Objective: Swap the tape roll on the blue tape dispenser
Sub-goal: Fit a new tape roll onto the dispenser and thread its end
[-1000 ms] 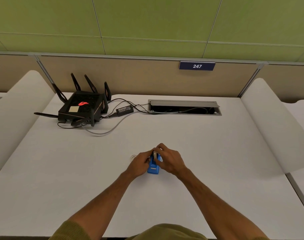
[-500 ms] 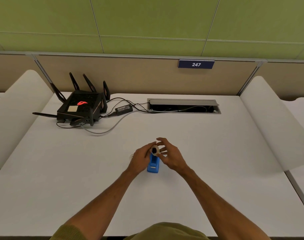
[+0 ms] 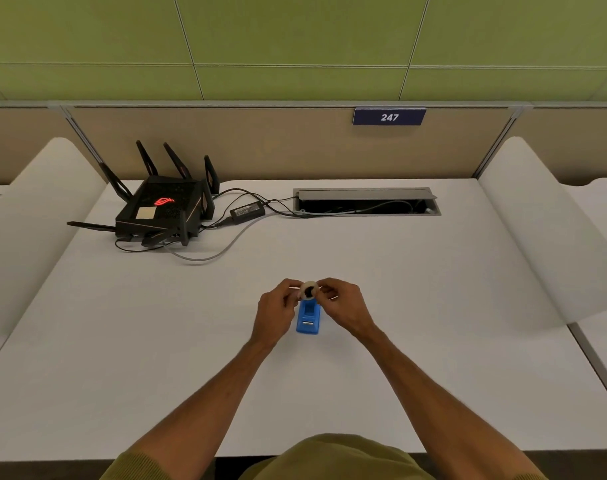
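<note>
From the head camera, your left hand [image 3: 276, 308] and right hand [image 3: 342, 304] both pinch the small tape roll [image 3: 309, 290], held just above the far end of the blue tape dispenser [image 3: 308, 317] standing on the white desk [image 3: 433, 306]

One blue tape dispenser [image 3: 308, 318] sits on the table [image 3: 433, 306] near the middle. One tape roll [image 3: 309, 291], pale with a dark core, is at the dispenser's 12 o'clock, pinched from both sides. Two hands are in view: one left hand [image 3: 273, 315] at the dispenser's 9 o'clock and one right hand [image 3: 343, 308] at its 3 o'clock. One black router [image 3: 163, 211] lies toward 10 o'clock; seven antennas can be counted on it, though more may be hidden. One power adapter [image 3: 247, 213] lies just at the router's 3 o'clock. One open cable hatch [image 3: 366, 201] is set toward 1 o'clock. One numbered sign [image 3: 389, 117] reads 247.
</note>
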### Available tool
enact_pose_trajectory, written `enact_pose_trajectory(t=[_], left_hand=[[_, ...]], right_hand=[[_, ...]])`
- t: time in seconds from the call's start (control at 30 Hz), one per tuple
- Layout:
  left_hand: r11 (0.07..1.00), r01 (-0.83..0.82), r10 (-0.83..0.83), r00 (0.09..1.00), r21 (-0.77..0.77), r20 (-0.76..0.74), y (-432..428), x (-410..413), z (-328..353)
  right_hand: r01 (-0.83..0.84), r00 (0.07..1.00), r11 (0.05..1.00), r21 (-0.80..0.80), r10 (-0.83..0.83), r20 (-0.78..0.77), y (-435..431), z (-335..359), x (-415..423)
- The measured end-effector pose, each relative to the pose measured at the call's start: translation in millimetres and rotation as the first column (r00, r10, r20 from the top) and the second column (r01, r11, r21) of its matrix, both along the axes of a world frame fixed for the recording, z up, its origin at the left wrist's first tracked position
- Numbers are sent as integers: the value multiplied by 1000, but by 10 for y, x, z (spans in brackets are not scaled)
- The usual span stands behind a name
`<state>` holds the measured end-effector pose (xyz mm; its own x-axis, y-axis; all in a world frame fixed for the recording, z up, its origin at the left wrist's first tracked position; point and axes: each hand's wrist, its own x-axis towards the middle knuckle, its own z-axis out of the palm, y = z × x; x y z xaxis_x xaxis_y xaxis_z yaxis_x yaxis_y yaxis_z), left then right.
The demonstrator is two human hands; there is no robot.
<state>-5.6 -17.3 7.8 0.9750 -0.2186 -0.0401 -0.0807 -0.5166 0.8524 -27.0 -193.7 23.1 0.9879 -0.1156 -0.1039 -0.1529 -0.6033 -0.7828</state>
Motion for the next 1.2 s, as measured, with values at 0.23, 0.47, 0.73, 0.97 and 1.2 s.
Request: enact_pose_trajectory(t=[0.23, 0.47, 0.73, 0.97, 1.2], left_hand=[[999, 29, -31, 996, -26, -87, 13, -91, 46], [977, 124, -112, 991, 174, -79, 71, -55, -4], [879, 402, -348, 909, 256, -230, 81, -55, -130], [897, 339, -296, 937, 282, -185, 74, -12, -151], [900, 293, -250, 953, 324, -169, 36, -21, -186]], right_hand=[[-75, 997, 996, 57, 76, -1, -18, 29, -7], [-135, 990, 990, -47, 132, -59, -52, 86, 30], [-189, 982, 955, -229, 178, -67, -76, 39, 7], [-253, 967, 914, -317, 227, -118, -47, -33, 22], [-252, 966, 917, -309, 218, -142, -61, -90, 28]])
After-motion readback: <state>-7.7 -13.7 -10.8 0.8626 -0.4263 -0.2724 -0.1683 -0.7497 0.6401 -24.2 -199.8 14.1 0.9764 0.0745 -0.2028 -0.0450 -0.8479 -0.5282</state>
